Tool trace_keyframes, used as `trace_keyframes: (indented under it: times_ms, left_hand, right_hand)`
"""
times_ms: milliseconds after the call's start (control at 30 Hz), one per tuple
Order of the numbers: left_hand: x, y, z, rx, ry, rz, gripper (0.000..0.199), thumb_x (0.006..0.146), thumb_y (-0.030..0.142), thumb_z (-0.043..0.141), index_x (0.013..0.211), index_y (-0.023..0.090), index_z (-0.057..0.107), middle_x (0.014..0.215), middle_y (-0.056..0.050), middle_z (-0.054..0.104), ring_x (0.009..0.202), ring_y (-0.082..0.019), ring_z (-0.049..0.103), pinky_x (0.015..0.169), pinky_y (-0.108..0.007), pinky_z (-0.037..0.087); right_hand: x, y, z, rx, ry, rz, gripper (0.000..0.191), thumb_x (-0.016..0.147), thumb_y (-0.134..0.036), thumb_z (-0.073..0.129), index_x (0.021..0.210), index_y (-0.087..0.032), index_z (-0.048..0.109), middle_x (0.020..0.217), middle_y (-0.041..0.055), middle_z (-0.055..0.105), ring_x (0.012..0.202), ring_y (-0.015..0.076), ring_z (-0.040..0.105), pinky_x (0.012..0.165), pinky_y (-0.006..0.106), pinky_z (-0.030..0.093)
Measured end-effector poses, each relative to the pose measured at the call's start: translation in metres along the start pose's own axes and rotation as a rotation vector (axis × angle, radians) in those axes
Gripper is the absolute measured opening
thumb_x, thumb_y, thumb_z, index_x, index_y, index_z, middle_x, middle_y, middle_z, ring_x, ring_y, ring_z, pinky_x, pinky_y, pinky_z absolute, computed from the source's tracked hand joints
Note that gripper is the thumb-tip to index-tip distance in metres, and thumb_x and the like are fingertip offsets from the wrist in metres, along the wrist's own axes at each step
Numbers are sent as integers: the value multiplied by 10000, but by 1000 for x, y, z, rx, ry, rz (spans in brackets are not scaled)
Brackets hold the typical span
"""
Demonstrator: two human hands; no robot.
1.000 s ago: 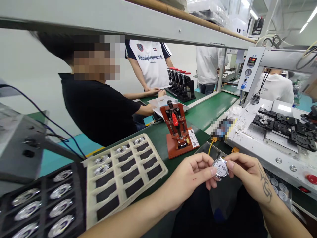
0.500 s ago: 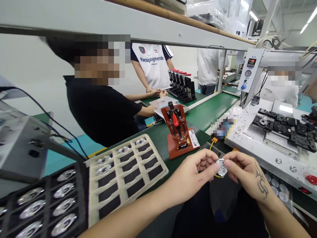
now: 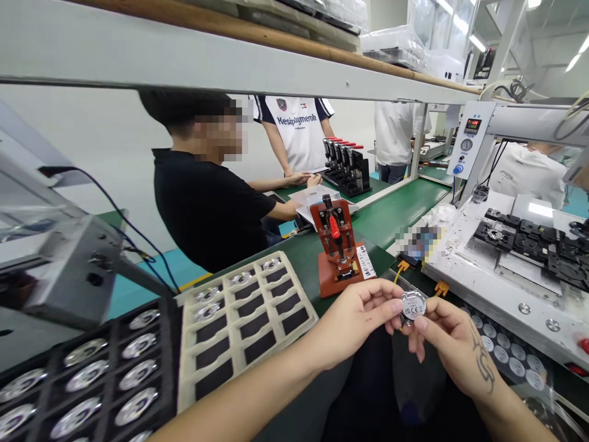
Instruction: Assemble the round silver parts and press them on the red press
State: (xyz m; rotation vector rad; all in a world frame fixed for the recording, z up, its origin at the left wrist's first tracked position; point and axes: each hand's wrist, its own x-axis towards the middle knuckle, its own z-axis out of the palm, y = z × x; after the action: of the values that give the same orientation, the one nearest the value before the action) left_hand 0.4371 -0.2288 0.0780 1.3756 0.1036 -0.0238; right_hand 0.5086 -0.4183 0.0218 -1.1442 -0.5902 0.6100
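Left hand (image 3: pixel 377 307) and right hand (image 3: pixel 442 334): fingertips pinch opposite edges of round metal watch part (image 3: pixel 413 305) | part: above lap, near red clamp stand (image 3: pixel 339 248) | risk: edge-only grip could slip, dropping or scratching it

Lettering on a white shirt (image 3: pixel 297 132) and a round metal case (image 3: pixel 413 305)
The shirt reads "Kesip…ymerok", its middle letters unclear; the case back bears "CE". The control box (image 3: pixel 469 144) display glows "120"; handwriting on the red fixture's (image 3: pixel 332 245) label (image 3: pixel 366 262) is too blurred.
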Motion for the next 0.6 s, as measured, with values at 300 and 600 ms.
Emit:
trace_keyframes:
  times_ms: [300, 600]
  left_hand:
    - [-5, -1, -1, -17, 27, 2, 382, 845, 447, 889, 1000, 137, 728, 826, -18, 728, 675, -127, 635, 682, -285, 512]
    - [-8, 4, 3, 19, 21, 8, 357, 872, 456, 858, 994, 150, 721, 828, -17, 725, 684, -133, 627, 691, -292, 505]
  right_hand:
    - [-5, -11, 6, -64, 1, 41, 281, 931, -437, 842, 978, -164, 791, 908, 80, 791, 703, 157, 712, 601, 261, 594]
    - [-8, -17, 6, -84, -5, 32, 253, 947, -420, 830, 1008, -177, 790, 948, 82, 804, 719, 152, 726, 620, 254, 603]
